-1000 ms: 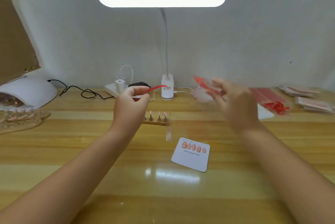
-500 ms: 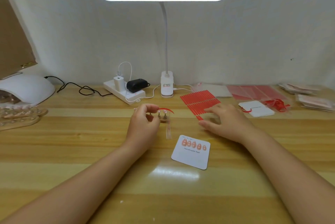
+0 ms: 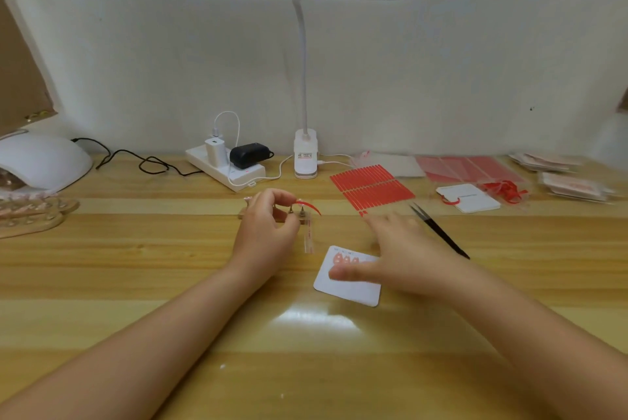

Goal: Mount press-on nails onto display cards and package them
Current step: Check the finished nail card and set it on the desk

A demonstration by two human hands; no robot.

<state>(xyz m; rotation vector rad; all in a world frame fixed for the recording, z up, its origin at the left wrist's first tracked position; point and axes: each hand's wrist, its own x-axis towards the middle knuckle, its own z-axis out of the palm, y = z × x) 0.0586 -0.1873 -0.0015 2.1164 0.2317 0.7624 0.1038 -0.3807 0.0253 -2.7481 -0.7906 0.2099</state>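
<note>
A white display card (image 3: 343, 288) with pink press-on nails along its top lies on the wooden table. My right hand (image 3: 401, 254) hovers blurred over the card's right part, fingers stretched toward the left, holding nothing. My left hand (image 3: 268, 227) pinches a curved red strip (image 3: 310, 206) above a small wooden nail stand (image 3: 299, 214). A clear strip (image 3: 308, 236) lies beside that stand. A sheet of red adhesive strips (image 3: 372, 186) rests farther back on the right.
Black tweezers (image 3: 440, 231) lie right of my right hand. Behind are a desk lamp (image 3: 305, 154), a power strip (image 3: 226, 168), a white nail lamp (image 3: 40, 161) and wooden nail racks (image 3: 30, 215) at left. Cards (image 3: 467, 197), red ribbon (image 3: 504, 190) and packets (image 3: 571, 185) sit at right.
My right hand put the red strip sheet down on the table, then moved toward me over the display card. My left hand lowered with the red strip to the nail stand.
</note>
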